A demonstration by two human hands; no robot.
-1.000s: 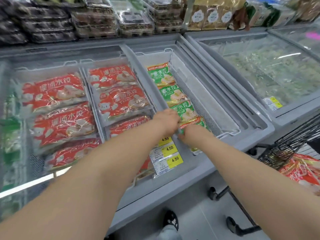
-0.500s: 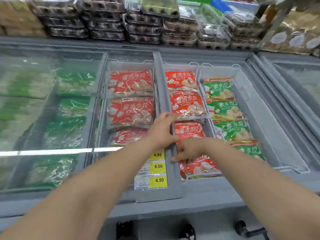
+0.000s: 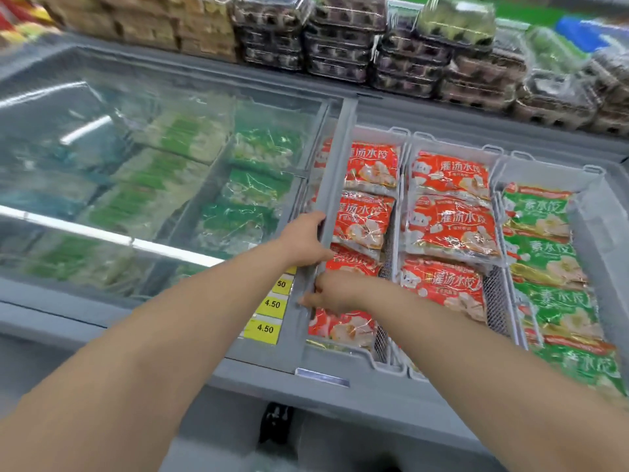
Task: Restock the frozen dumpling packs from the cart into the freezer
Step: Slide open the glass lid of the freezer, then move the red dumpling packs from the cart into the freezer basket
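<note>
I saw my left hand (image 3: 303, 240) wrapped over the grey edge bar of the sliding glass lid (image 3: 335, 185), fingers curled close together round it. My right hand (image 3: 328, 296) sat just below, its fingertips hooked on the same bar. Red dumpling packs (image 3: 449, 226) lay in rows in two baskets in the uncovered part of the freezer (image 3: 374, 393), with green dumpling packs (image 3: 541, 216) in the basket to their right. Yellow price tags (image 3: 269, 328) showed on the lid beside my left wrist.

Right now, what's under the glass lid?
Green frozen packs show through the glass lid; glare and frost blur their labels, and anything beneath them is covered.
</note>
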